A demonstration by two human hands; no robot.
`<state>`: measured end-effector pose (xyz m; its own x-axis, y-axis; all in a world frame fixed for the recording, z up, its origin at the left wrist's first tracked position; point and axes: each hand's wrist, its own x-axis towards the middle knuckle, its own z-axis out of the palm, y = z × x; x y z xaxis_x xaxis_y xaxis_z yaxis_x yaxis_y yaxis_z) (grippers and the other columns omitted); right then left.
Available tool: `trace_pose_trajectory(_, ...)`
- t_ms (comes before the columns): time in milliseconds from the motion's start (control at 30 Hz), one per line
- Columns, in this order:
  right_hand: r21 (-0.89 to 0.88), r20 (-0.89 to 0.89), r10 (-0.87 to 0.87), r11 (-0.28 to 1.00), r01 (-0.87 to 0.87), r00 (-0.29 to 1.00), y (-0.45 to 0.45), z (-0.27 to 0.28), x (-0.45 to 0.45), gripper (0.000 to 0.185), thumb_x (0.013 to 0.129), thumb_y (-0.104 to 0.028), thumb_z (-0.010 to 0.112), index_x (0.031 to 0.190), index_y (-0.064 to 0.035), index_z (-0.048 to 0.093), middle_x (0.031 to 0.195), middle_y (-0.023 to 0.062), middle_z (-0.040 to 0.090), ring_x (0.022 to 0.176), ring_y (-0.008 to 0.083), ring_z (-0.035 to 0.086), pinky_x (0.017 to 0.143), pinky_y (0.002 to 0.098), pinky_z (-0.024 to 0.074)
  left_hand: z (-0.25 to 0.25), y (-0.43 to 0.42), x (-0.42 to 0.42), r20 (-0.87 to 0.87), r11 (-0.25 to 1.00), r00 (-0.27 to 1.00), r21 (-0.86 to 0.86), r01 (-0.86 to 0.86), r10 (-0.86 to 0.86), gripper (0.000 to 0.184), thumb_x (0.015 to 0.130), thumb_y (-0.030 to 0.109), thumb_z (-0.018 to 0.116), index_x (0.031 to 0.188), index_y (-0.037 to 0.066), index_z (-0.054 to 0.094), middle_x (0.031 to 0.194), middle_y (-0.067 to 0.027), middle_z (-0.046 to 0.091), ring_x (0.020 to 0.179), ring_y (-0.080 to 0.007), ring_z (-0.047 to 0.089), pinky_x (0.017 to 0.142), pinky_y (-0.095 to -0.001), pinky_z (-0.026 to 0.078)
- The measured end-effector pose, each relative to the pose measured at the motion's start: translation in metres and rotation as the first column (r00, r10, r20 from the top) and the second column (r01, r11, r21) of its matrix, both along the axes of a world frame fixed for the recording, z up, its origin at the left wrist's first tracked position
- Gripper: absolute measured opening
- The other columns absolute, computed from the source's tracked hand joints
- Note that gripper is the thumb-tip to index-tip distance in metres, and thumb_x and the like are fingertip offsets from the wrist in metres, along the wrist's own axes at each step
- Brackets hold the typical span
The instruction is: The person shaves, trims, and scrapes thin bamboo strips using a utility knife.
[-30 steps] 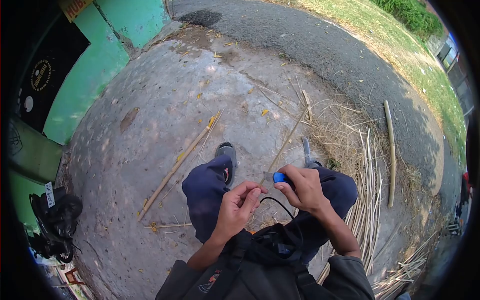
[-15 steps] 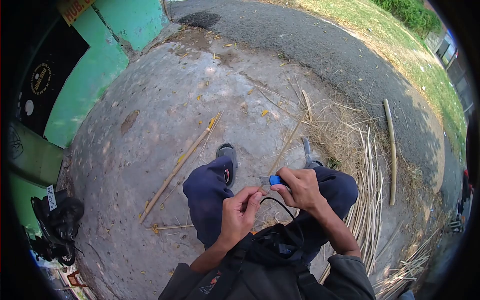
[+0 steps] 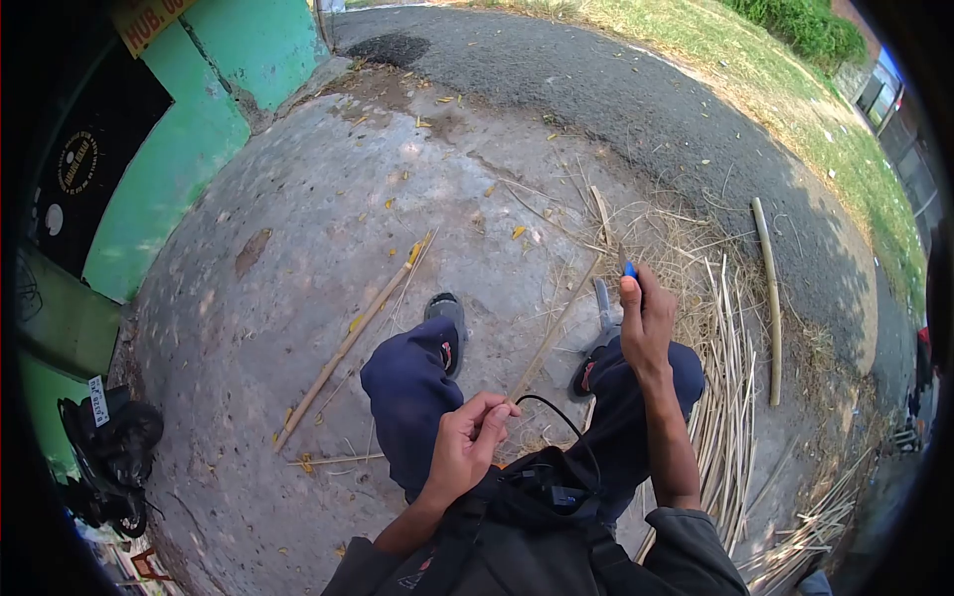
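My left hand [image 3: 465, 444] is closed in front of my lap, thumb and fingers pinching the near end of a thin bamboo strip [image 3: 556, 326]. That strip slants away to the upper right, over the ground between my feet. Further out, above my right knee, my right hand [image 3: 648, 323] is wrapped round the blue handle of a knife [image 3: 630, 268]. Its short blade points away from me, close to the strip's far end, and is hard to make out against the shavings. A wider metal blade [image 3: 602, 300] shows beside my right shoe.
Split bamboo strips [image 3: 730, 397] lie piled at my right, near loose shavings [image 3: 686, 248] and a thick bamboo pole [image 3: 768, 298]. A longer bamboo stick [image 3: 348, 338] lies at left. A motorcycle [image 3: 114, 447] stands by the green wall [image 3: 149, 199].
My right hand has moved forward and away from my left hand, carrying the blue-handled knife along the strip toward its far end. The left hand has kept its pinch, almost in place.
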<state>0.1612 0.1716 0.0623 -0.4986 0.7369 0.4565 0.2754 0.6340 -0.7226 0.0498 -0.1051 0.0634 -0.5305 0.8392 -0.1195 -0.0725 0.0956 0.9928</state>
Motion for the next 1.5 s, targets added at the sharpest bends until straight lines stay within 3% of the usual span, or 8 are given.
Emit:
trace_pose_trajectory(433,0.134,0.081,0.361,0.92,-0.369,0.929,-0.028,0.004,0.0,0.027,0.096,-0.028,0.071,0.095,-0.0027,0.064,0.065,0.0144,0.054,0.053,0.0344,0.056,0.053,0.0408,0.0428,0.03,0.002,0.0,-0.145,0.998,0.987,-0.026,0.061,-0.064,0.029,0.111,0.011,0.049,0.127,0.001,0.071,0.062,0.0051,0.042,0.057,-0.0029,0.035,0.054,-0.024,0.028)
trace_pose_trajectory(767,0.252,-0.049,0.101,0.964,-0.085,0.994,0.012,-0.006,-0.001,0.028,0.105,-0.029,0.065,0.094,-0.0045,0.062,0.063,0.0116,0.053,0.052,0.029,0.057,0.052,0.0404,0.0406,0.021,-0.018,0.009,-0.136,0.986,0.977,-0.068,0.154,-0.162,0.027,0.11,0.011,0.052,0.122,0.001,0.074,0.064,0.0029,0.047,0.059,-0.0053,0.038,0.056,-0.0251,0.034)
trace_pose_trajectory(867,-0.087,-0.047,-0.015,0.996,0.011,0.999,0.031,-0.012,0.007,0.035,0.111,-0.036,0.055,0.096,-0.0044,0.061,0.064,0.0053,0.05,0.051,0.0149,0.049,0.05,0.0331,0.0343,0.025,-0.025,0.011,-0.128,0.966,0.966,-0.158,0.204,-0.225,0.027,0.11,0.011,0.051,0.12,0.001,0.074,0.065,0.0023,0.047,0.06,-0.006,0.04,0.057,-0.0247,0.036)
trace_pose_trajectory(933,-0.563,-0.476,0.02,0.761,-0.322,0.879,0.023,-0.006,0.01,0.043,0.113,-0.042,0.049,0.098,-0.0045,0.061,0.069,-0.0014,0.05,0.054,0.0038,0.039,0.048,0.026,0.0262,0.02,-0.024,0.002,-0.125,0.975,0.974,-0.14,0.17,-0.188,0.028,0.111,0.012,0.05,0.121,0.0,0.073,0.066,0.0028,0.046,0.061,-0.0057,0.039,0.057,-0.0248,0.035)
trace_pose_trajectory(1100,-0.428,-0.457,0.309,0.745,-0.511,0.834,-0.012,0.032,0.009,0.061,0.11,-0.057,0.045,0.125,-0.0013,0.066,0.081,-0.0011,0.058,0.053,0.0004,0.034,0.049,0.0215,0.0227,0.003,-0.025,-0.013,-0.024,0.979,0.98,-0.054,0.197,-0.199,0.03,0.113,0.013,0.046,0.125,-0.002,0.07,0.069,0.0048,0.043,0.063,-0.0047,0.037,0.058,-0.0247,0.034)
trace_pose_trajectory(1200,-0.318,-0.416,0.368,0.798,-0.512,0.832,-0.022,0.026,0.012,0.06,0.11,-0.055,0.046,0.12,-0.0002,0.067,0.079,0.0001,0.059,0.055,0.0029,0.04,0.05,0.0237,0.0282,0.007,-0.024,-0.012,-0.003,0.976,0.976,-0.012,0.216,-0.216,0.03,0.114,0.013,0.045,0.129,-0.001,0.066,0.07,0.0063,0.041,0.063,-0.0039,0.034,0.057,-0.0239,0.031)
trace_pose_trajectory(1367,0.128,0.019,0.341,0.931,-0.341,0.94,-0.044,0.016,0.015,0.027,0.094,-0.026,0.076,0.104,-0.0028,0.068,0.075,0.0154,0.065,0.063,0.0332,0.066,0.059,0.0387,0.0498,0.014,-0.024,-0.009,0.06,0.977,0.975,0.005,0.215,-0.215,0.032,0.114,0.012,0.044,0.138,0.0,0.061,0.071,0.0072,0.039,0.061,-0.0025,0.032,0.056,-0.0213,0.027)
trace_pose_trajectory(1500,0.165,0.055,0.323,0.93,-0.327,0.945,-0.045,0.013,0.017,0.028,0.093,-0.03,0.077,0.101,-0.0048,0.069,0.071,0.0115,0.065,0.057,0.0303,0.064,0.055,0.0386,0.0493,0.011,-0.027,-0.008,0.022,0.972,0.972,-0.003,0.234,-0.234,0.032,0.114,0.011,0.045,0.139,0.0,0.062,0.07,0.0076,0.038,0.06,-0.0021,0.033,0.055,-0.021,0.028)
